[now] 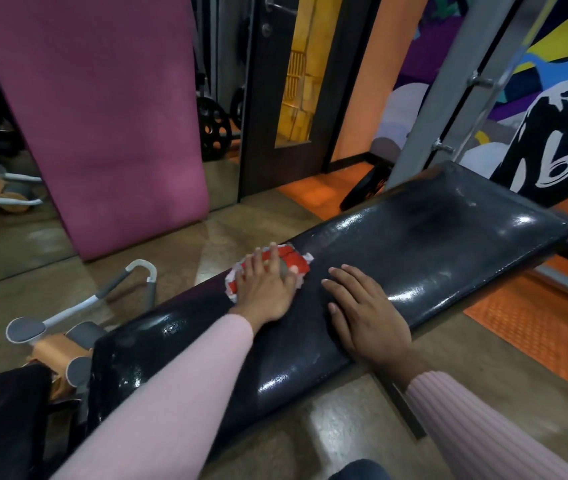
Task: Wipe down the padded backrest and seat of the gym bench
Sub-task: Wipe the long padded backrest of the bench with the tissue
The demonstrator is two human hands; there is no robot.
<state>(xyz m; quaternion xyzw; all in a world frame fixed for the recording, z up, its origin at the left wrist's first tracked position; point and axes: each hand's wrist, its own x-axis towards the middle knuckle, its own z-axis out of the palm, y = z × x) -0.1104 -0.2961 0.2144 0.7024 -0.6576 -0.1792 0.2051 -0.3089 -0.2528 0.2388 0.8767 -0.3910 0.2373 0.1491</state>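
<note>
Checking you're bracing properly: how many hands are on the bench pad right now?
2. The left hand presses a red and white cloth onto the black pad near its far edge; the right hand lies flat on the pad beside it, nearer you.

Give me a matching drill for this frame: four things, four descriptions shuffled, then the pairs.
Things:
1. left hand
2. right hand
3. mat
4. weight plate

Descriptions:
A. purple, standing upright beside the mirror
B. pressing a red and white cloth onto the black bench pad
C. black, with round holes, seen past the mat
D. resting flat on the pad, holding nothing

Pairs: 1-B, 2-D, 3-A, 4-C
</note>
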